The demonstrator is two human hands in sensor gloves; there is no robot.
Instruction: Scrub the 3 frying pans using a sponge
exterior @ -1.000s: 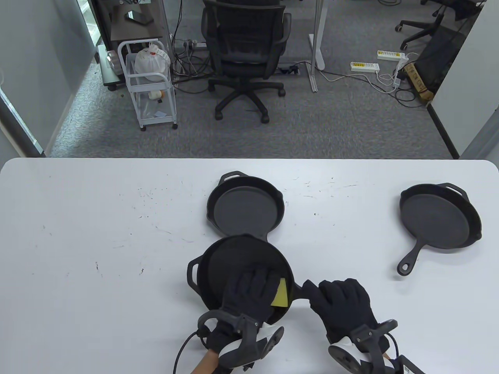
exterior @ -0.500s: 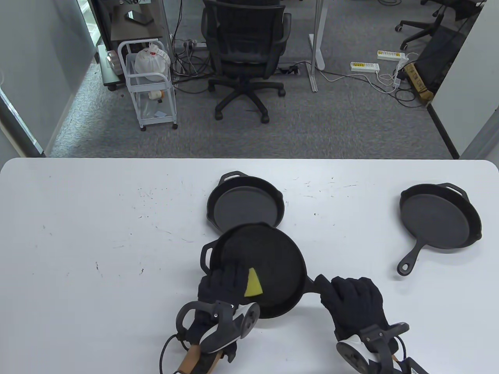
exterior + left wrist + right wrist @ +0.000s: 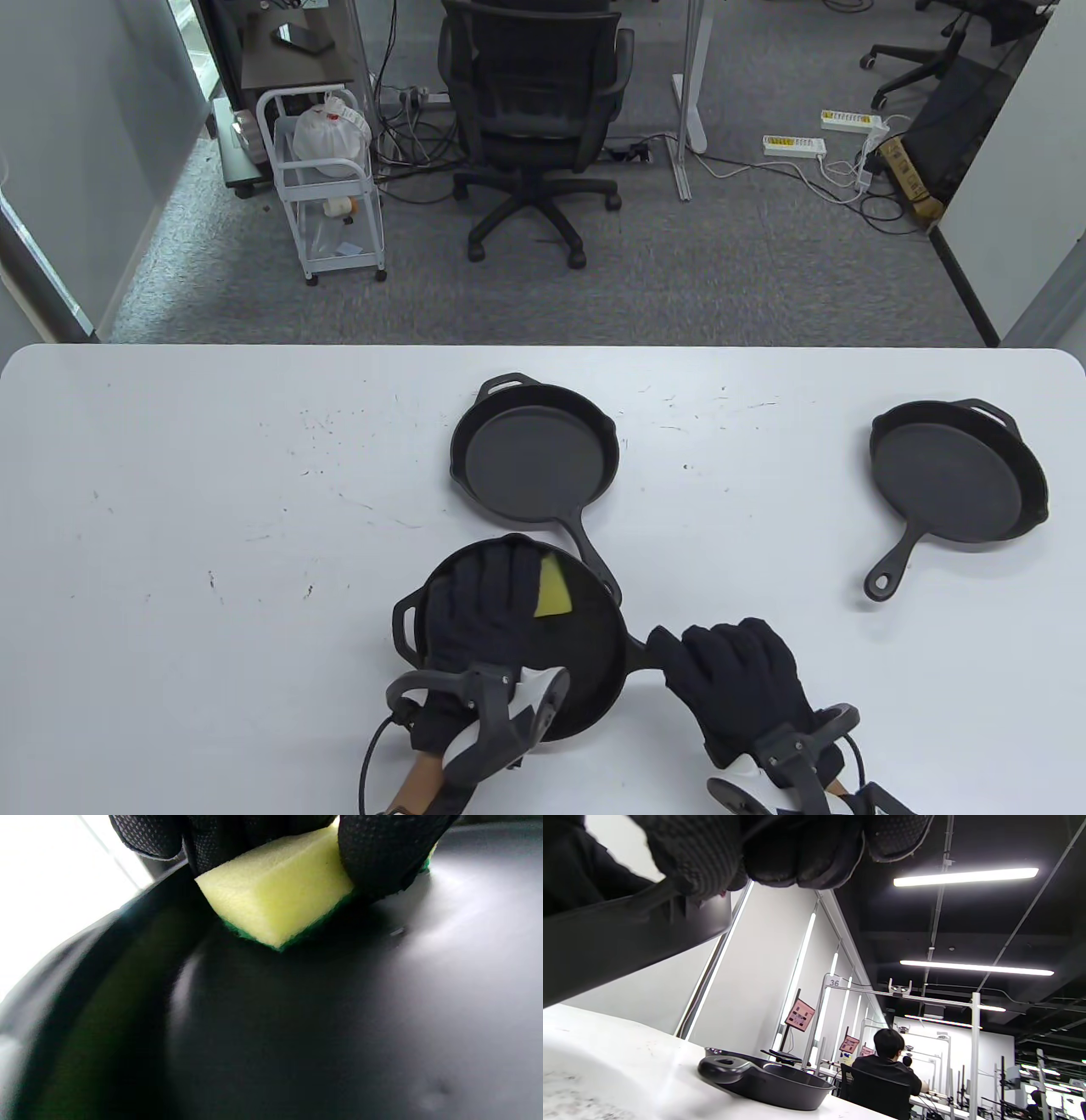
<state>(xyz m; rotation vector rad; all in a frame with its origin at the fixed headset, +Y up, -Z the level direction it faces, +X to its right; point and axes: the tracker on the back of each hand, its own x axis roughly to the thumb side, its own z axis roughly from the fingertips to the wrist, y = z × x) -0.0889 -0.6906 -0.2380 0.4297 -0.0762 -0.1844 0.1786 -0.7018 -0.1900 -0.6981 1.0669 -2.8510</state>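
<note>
Three black cast-iron frying pans are on the white table. The nearest pan (image 3: pixel 585 671) sits tilted at the front centre, and my right hand (image 3: pixel 721 671) grips its handle at the right. Inside it, my left hand (image 3: pixel 484 611) presses a yellow sponge (image 3: pixel 552 588) with a green scrub side against the far part of the pan floor. In the left wrist view my fingers (image 3: pixel 382 853) pinch the sponge (image 3: pixel 280 895) on the dark pan bottom (image 3: pixel 339 1018). A second pan (image 3: pixel 534 454) lies just behind. The third pan (image 3: pixel 954 484) lies at the far right.
The second pan's handle (image 3: pixel 591 552) runs down beside the nearest pan's rim. The third pan (image 3: pixel 772 1079) shows low in the right wrist view, with a seated person (image 3: pixel 888 1065) far behind. An office chair (image 3: pixel 534 110) and a wire cart (image 3: pixel 327 187) stand beyond the table.
The held pan has shifted left and toward me, uncovering the second pan's handle. My left hand slid the sponge from the pan's near-left rim up to its far side.
</note>
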